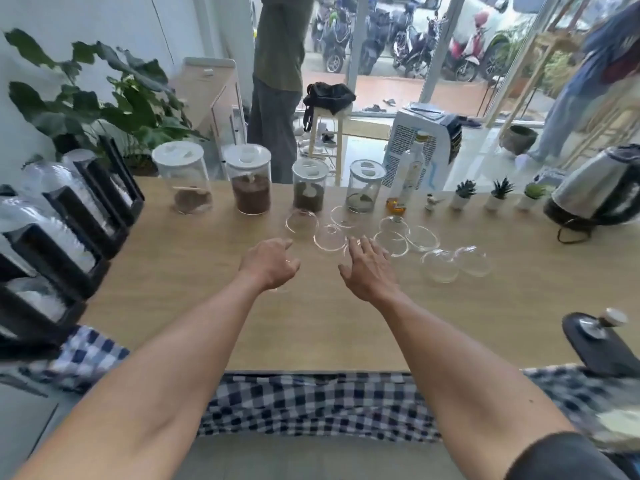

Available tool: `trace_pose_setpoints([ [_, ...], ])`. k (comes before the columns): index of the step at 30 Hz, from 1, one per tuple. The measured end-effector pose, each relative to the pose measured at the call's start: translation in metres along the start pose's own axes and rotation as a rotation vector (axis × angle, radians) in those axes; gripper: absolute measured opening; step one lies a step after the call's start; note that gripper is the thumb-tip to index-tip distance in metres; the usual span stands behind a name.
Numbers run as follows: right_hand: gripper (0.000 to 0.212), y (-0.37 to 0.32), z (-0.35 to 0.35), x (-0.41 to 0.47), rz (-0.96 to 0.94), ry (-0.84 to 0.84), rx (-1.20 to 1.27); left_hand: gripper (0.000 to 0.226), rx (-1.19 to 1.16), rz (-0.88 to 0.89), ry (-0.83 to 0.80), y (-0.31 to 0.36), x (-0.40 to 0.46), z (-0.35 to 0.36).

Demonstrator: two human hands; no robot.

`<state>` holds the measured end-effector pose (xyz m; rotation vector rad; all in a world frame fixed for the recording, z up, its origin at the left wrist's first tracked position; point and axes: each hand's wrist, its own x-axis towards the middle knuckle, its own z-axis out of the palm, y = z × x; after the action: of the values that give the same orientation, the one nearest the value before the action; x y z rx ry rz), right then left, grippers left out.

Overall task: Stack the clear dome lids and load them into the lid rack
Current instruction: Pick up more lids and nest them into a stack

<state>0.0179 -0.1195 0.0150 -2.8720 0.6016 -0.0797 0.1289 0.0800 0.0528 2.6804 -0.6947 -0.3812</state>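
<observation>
Clear dome lids (330, 237) lie scattered on the wooden surface (194, 278) before the canisters (251, 183), well apart from the black lid rack (65, 237) at the left edge. They look thin, light, slippery and easily dented, so a grip around the rim seems best. The left hand (272, 263) is loosely curled; a faint clear edge shows beneath it, but whether it holds a lid I cannot tell. The right hand (367, 268) hovers spread and empty. No writing is legible.

Clear glossy plastic lids (329, 237), matt wooden table (207, 289)
</observation>
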Motion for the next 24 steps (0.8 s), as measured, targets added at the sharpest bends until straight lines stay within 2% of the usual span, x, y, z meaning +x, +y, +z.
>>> trace_pose_setpoints([
  [4,0.063,0.03,0.013,0.004,-0.071,0.001,0.005,0.065,0.038,-0.057,0.024,0.023,-0.006,0.022],
  [8,0.065,0.045,0.025,0.009,-0.106,-0.023,-0.016,0.063,0.148,-0.083,0.033,0.03,-0.008,0.04],
  [16,0.059,0.057,0.038,0.034,-0.146,-0.046,-0.031,0.089,0.24,-0.187,0.011,0.015,0.007,0.066],
  [24,0.062,0.061,0.061,0.044,-0.151,-0.049,-0.045,0.087,0.187,-0.28,0.006,0.005,0.022,0.089],
])
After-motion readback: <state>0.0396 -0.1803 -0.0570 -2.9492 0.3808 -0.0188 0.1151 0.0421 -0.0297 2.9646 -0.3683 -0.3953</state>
